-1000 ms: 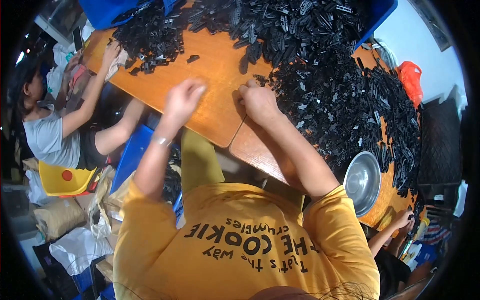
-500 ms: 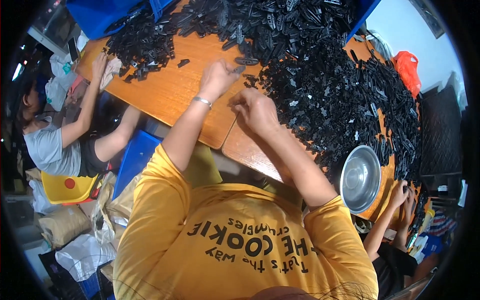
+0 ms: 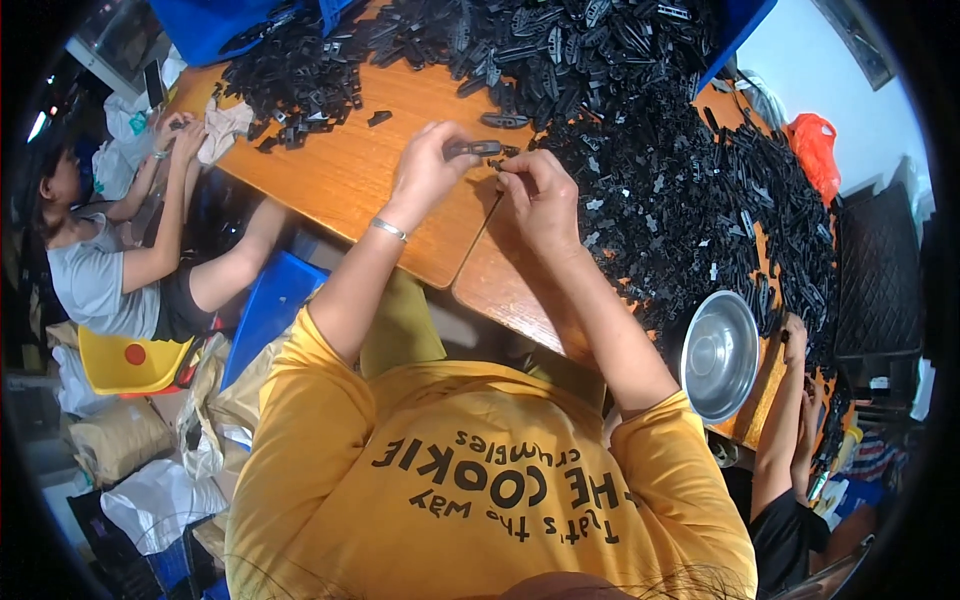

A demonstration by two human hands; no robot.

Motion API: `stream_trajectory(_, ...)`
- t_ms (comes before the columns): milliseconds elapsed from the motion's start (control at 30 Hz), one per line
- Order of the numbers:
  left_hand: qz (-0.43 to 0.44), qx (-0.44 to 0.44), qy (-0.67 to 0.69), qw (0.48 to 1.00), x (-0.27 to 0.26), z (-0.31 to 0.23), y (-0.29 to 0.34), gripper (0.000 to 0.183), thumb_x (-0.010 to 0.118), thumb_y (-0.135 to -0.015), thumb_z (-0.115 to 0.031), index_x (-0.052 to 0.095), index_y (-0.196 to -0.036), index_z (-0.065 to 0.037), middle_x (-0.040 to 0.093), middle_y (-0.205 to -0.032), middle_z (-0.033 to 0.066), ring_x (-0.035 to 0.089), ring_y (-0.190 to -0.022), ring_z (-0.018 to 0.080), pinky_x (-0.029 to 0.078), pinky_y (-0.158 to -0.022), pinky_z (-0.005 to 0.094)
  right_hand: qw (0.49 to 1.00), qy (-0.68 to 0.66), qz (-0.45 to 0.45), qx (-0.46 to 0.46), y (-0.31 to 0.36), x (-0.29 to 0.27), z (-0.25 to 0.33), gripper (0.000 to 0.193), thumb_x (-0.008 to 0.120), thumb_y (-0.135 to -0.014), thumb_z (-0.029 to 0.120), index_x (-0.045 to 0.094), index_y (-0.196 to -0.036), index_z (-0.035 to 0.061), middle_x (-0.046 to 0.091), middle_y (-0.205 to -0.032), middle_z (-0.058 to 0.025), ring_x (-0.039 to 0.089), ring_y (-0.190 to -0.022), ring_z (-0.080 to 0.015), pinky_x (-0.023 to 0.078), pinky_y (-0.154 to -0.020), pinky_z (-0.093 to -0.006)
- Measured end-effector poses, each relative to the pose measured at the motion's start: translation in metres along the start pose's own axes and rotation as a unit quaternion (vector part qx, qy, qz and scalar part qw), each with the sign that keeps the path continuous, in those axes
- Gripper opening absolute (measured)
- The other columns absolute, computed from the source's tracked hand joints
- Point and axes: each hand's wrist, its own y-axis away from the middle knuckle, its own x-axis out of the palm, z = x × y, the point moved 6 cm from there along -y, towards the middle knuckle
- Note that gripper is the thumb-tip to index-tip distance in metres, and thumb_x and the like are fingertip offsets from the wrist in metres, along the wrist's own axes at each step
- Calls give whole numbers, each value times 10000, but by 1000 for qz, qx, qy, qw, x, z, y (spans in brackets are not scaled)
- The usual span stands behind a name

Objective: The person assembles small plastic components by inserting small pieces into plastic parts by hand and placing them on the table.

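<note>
Over the orange wooden table, my left hand (image 3: 428, 178) grips an elongated black plastic piece (image 3: 474, 148) with a slot in it, its end pointing right. My right hand (image 3: 542, 203) is closed in a pinch just to the right, at the near edge of a heap of small black parts (image 3: 620, 190). A tiny black part (image 3: 496, 166) shows at its fingertips, too small to make out its kind. Just beyond both hands lies another long black piece (image 3: 504, 121), beside a heap of similar long pieces (image 3: 540, 60).
A steel bowl (image 3: 720, 357) stands at the table's right near edge. One more pile of black pieces (image 3: 290, 95) lies far left, near a blue bin (image 3: 215, 30). A red plastic bag (image 3: 815, 155) sits far right. Co-workers' hands (image 3: 180, 135) are at the left and right edges.
My right hand has moved away from me and right, to the small parts, and now pinches at its fingertips. The black piece in my left hand shows more fully. The left co-worker's hands have come together.
</note>
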Motion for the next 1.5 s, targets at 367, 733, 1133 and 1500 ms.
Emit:
stream_trajectory(367,82,-157,372,911,6,-44,21,310,738,-911,69,643,-1182,-49,689,-1074,20,682,-934,85,604,-788,230,994,-71,-68,-47,-7,-10,12,169,781,-823,-53,669,-928,17,664,-914,-139,691,-820,-310,565,-706,-388)
stream_trajectory(733,99,-230,435,865,3,-42,34,231,696,-994,-37,638,-1217,-26,723,-1119,82,732,-946,147,632,-846,285,994,-83,-58,-50,-4,-15,13,183,777,-807,-83,681,-934,9,666,-933,-155,703,-833,-305,575,-702,-370)
stream_trajectory(1133,190,-248,628,713,23,-37,58,407,650,-1020,-62,555,-1415,-34,678,-1279,89,662,-1186,209,543,-1062,356,995,-95,-18,-31,-6,-6,22,140,777,-834,-50,694,-929,12,681,-923,-128,715,-805,-262,578,-671,-342)
stream_trajectory(1500,51,-261,618,740,17,-11,56,389,662,-1005,-8,561,-1373,-80,669,-1281,84,655,-1217,203,560,-1027,354,992,-119,-50,14,1,2,14,127,778,-850,-38,689,-922,16,662,-934,-95,689,-773,-189,547,-629,-302)
